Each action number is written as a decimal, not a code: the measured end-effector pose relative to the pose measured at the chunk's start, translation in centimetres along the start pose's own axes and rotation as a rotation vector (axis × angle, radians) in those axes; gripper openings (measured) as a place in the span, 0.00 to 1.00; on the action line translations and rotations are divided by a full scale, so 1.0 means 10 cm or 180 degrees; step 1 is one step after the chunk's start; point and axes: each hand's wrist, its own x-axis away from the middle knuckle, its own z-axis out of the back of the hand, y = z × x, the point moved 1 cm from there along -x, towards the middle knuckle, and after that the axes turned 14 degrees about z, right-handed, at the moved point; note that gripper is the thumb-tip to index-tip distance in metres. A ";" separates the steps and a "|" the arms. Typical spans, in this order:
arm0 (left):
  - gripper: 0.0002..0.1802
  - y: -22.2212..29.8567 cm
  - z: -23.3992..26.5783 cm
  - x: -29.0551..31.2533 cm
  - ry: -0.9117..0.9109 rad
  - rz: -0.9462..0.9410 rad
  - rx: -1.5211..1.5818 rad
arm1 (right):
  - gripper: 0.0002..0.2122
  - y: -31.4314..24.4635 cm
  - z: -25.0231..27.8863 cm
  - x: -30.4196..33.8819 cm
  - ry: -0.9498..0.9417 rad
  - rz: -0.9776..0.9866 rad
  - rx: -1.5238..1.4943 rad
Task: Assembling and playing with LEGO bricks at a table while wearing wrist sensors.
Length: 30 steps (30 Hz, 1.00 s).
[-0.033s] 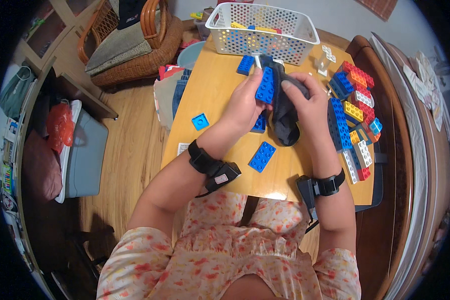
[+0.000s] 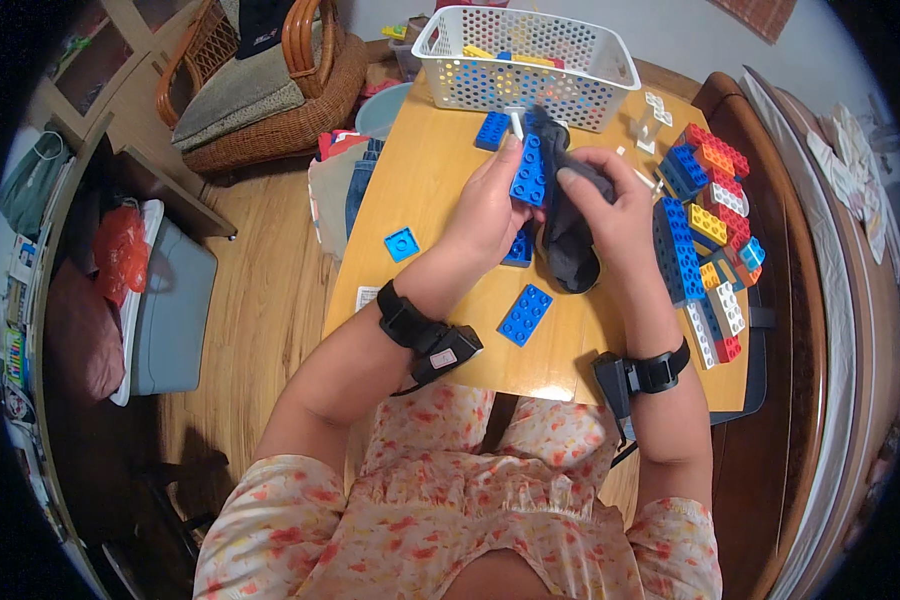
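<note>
Blue brick (image 2: 528,172), head view: grasped in left hand (image 2: 485,208), studs facing up and right. Right hand (image 2: 622,208) clutches dark cloth (image 2: 570,232), bunched beside brick; exact contact hard to tell. Loose blue brick (image 2: 525,314) lies below hands; coloured brick cluster (image 2: 708,228) right of right hand. Risks, as judged: cloth snagging studs could twist brick from left grip; trailing cloth end could nudge half-hidden blue brick (image 2: 518,250) under left hand.

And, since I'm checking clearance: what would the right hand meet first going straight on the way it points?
Beyond the dark cloth it grips, the right hand would probably meet the near side of the white basket first; the hand's height is hard to judge, so it might pass over.
</note>
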 end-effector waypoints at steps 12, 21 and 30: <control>0.20 0.02 -0.15 0.14 -0.0342 0.0468 -0.0714 | 0.10 -0.01 0.07 -0.04 0.0468 -0.0091 0.0195; 0.08 0.07 0.02 0.09 0.0004 0.0462 0.0135 | 0.23 -0.07 0.05 -0.10 0.0354 0.0691 0.1123; 0.09 0.13 0.02 0.03 -0.0067 -0.0411 -0.0085 | 0.20 0.02 -0.05 -0.01 -0.0681 0.0670 0.0739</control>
